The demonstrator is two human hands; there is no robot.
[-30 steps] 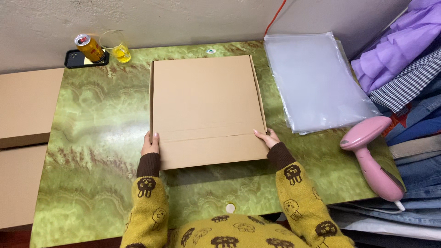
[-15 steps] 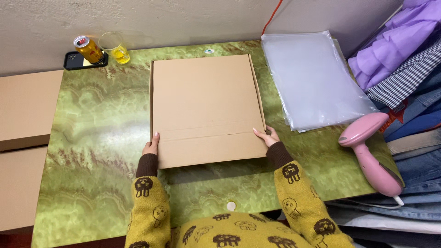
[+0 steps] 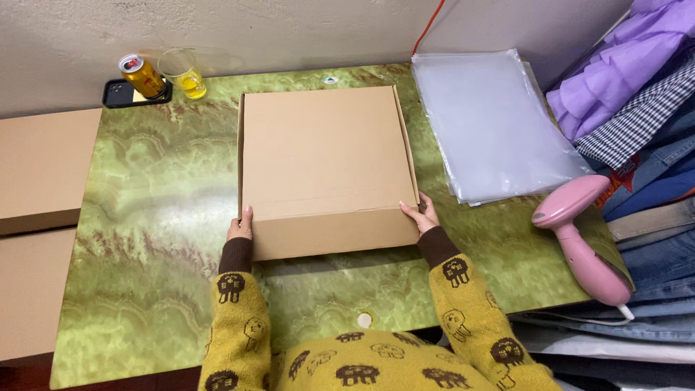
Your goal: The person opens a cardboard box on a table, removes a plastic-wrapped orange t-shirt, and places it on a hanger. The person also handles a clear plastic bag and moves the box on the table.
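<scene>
Two hands hold one flat cardboard box at its near corners.

Two bare hands press on the box point(image 3: 326, 163): the left hand point(image 3: 240, 226) lies flat against the near left corner, fingers straight, and the right hand point(image 3: 420, 215) touches the near right corner with the fingers a little bent; neither grip closes around it. The box is square, low, of plain matt brown cardboard, and it sits in the middle of the desk point(image 3: 152, 217), whose top is glossy green with a marble pattern. Toward the right edge lies a stack of clear plastic bags point(image 3: 492, 123), smooth and shiny. At the near right corner rests a pink steamer point(image 3: 579, 242). At the far left corner stand a can point(image 3: 142, 75) and a glass point(image 3: 184, 72) of yellow drink.
</scene>
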